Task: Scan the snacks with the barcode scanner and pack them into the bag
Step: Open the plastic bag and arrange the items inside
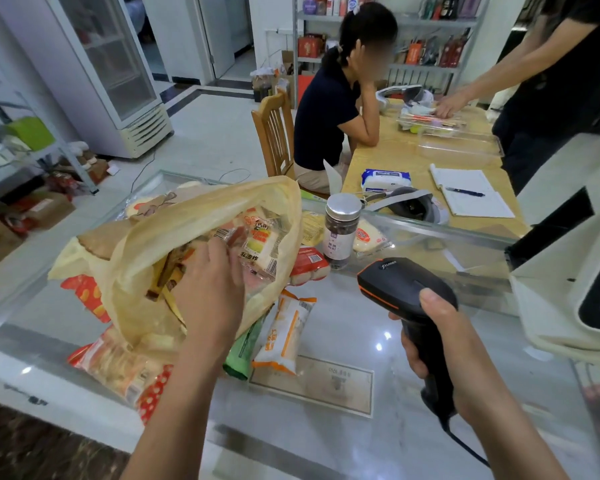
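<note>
**Packing step: left grip (212,282) inside the bag (174,223), right grip (433,337) clenched round the handle of the barcode scanner (406,289).**

The bag lies open-mouthed on the glass desk (354,327). The left grip's fingers bend onto packets inside it, but I cannot tell whether they pinch one. It would be best to seat each packet deep and flat so that the mouth remains wide, with the scanner held clear of the plastic. Count: one desk, one bag, one scanner, at least seven loose packets around the bag, including an orange-and-white packet (284,334), and one jar (341,233). The packets inside overlap too much to count.
</note>
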